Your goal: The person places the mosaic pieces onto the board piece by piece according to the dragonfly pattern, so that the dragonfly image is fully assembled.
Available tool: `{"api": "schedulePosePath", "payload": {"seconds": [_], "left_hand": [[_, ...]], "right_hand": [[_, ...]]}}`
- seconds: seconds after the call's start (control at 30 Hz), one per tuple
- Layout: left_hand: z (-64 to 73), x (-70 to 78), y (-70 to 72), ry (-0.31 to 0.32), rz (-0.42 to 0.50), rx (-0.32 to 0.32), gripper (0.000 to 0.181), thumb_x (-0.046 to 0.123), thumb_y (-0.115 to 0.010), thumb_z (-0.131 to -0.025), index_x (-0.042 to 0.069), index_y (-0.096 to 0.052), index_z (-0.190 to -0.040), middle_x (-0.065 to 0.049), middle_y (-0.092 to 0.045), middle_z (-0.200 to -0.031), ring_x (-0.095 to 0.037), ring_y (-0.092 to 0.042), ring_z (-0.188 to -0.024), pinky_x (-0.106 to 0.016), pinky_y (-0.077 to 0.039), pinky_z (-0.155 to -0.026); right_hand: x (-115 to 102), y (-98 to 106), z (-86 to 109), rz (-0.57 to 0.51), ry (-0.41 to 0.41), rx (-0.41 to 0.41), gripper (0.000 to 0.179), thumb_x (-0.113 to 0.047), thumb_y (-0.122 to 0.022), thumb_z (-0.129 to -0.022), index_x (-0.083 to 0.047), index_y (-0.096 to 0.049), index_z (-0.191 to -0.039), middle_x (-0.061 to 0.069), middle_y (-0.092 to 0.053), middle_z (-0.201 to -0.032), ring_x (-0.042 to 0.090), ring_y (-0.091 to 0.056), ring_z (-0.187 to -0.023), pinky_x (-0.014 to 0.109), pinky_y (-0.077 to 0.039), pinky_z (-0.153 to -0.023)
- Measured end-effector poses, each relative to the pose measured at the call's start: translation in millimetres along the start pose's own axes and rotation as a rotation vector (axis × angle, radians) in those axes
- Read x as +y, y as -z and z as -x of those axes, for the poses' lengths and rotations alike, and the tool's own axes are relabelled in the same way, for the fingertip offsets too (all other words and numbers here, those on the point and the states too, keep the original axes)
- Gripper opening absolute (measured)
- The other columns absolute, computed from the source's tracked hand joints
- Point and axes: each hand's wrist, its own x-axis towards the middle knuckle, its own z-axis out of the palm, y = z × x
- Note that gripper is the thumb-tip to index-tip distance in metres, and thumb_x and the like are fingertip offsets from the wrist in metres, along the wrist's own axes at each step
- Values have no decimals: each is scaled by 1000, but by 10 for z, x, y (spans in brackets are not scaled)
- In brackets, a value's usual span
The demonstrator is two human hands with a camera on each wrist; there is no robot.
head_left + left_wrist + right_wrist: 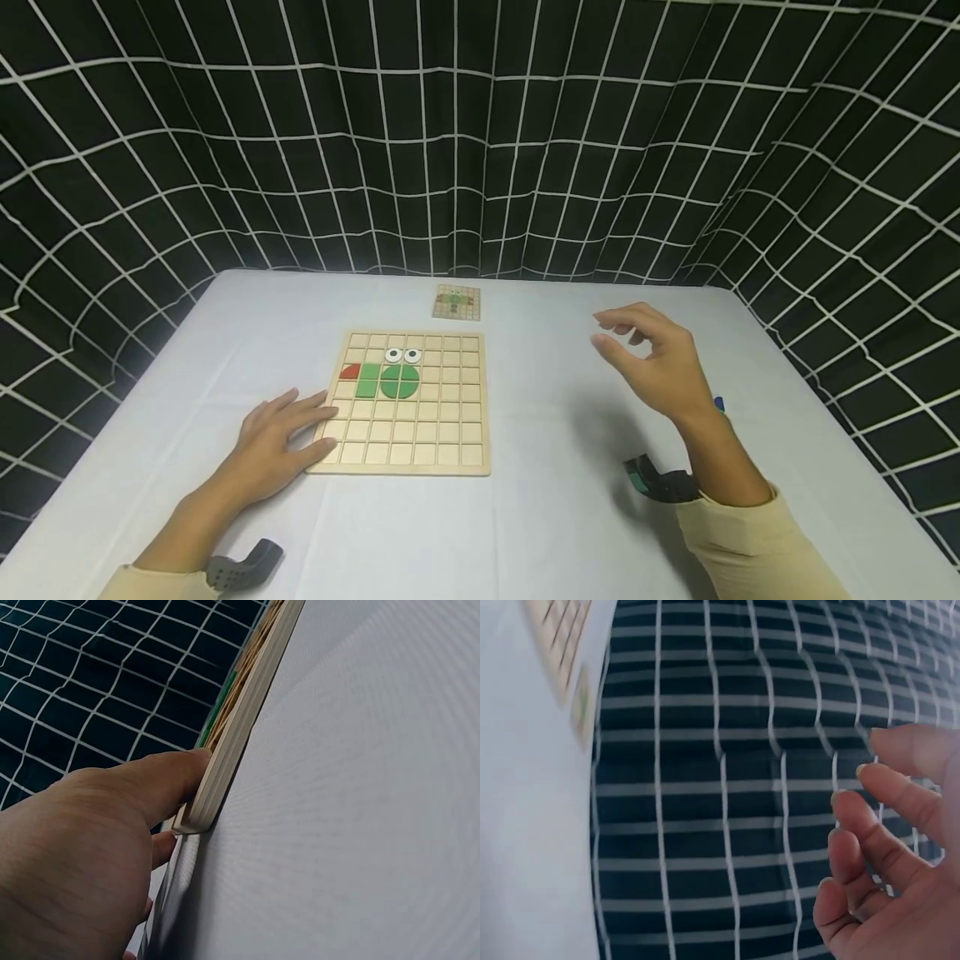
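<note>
A square wooden grid board (pixel 442 433) lies on the table. On its upper left part sit a red quarter-round piece (pixel 350 372), green square pieces (pixel 367 381), a green disc of quarter pieces (pixel 400 382) and two white eye pieces (pixel 412 356). My left hand (pixel 273 446) rests at the board's left edge, fingers spread and fingertips touching the rim; the left wrist view has the thumb (pixel 161 784) on that edge near a corner. Over the table right of the board, my right hand (pixel 652 358) is raised, fingers loosely bent, with nothing between them in the right wrist view.
Behind the board lies a small pattern card (pixel 457 302) with a printed grid and coloured figure. A small blue object (pixel 719 403) shows partly behind the right wrist. Black curtain with white grid lines (pixel 480 150) surrounds the white table (pixel 540 517).
</note>
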Motion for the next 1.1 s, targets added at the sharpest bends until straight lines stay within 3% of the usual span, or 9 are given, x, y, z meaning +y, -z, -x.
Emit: {"api": "schedulePosePath", "payload": {"seconds": [0.27, 0.47, 0.63, 0.7, 0.8, 0.87, 1.0, 1.1], "left_hand": [[20, -9, -3, 1, 1, 5, 47, 45, -67, -87, 18, -63, -125, -12, -48, -144, -45, -27, -138, -67, -10, -109], [12, -25, -24, 7, -10, 3, 47, 46, -66, -87, 19, -62, -125, -12, -48, -144, -44, -27, -138, -67, -10, -110], [14, -31, -61, 14, -8, -6, 48, 47, -66, -86, 19, -62, -125, -11, -48, -145, -44, -26, -138, -66, -10, -110], [15, -28, -74, 11, -5, -5, 48, 47, -66, -86, 19, -63, -125, -11, -48, -144, -44, -27, -138, -66, -10, -110], [15, -21, -81, 7, -5, -5, 47, 46, -66, -86, 19, -62, -125, -12, -48, -144, -44, -27, -138, -67, -10, -110], [14, -13, -72, 1, -6, -5, 47, 45, -67, -87, 18, -62, -125, -12, -48, -144, -45, -27, -138, -67, -10, -109], [6, 5, -26, -10, -9, -5, 47, 43, -67, -87, 18, -62, -126, -12, -48, -144, -45, -27, -138, -67, -11, -109], [1, 14, 9, -12, -13, -5, 47, 44, -67, -87, 18, -62, -126, -13, -48, -144, -45, -27, -138, -67, -11, -109]], "right_hand": [[448, 258, 167, 106, -185, 33, 21, -14, -68, -88, -10, -71, -109, 0, -66, -100, 10, -52, -92, 18, -41, -76], [808, 360, 330, 177, -338, 31, 27, -26, -64, -92, -9, -69, -112, 9, -65, -107, 10, -52, -93, 20, -41, -75], [1392, 380, 547, 165, -408, 55, 29, -33, -64, -91, -14, -70, -113, 4, -66, -108, 8, -51, -92, 18, -39, -70], [1692, 373, 637, 194, -418, 72, 29, -39, -64, -91, -20, -71, -112, -3, -66, -105, 3, -50, -90, 17, -39, -68], [1936, 380, 718, 249, -446, 70, 32, -45, -63, -90, -24, -71, -112, -7, -65, -103, 2, -48, -88, 18, -39, -64], [1915, 387, 736, 275, -485, 62, 34, -46, -62, -90, -23, -70, -113, -5, -65, -103, 4, -48, -87, 18, -40, -60], [1576, 433, 702, 258, -577, -20, 40, -42, -60, -91, -12, -66, -118, 11, -64, -110, 19, -47, -91, 22, -42, -54], [1381, 452, 681, 266, -627, -97, 43, -39, -59, -93, -7, -63, -122, 19, -61, -115, 31, -47, -99, 25, -45, -59]]}}
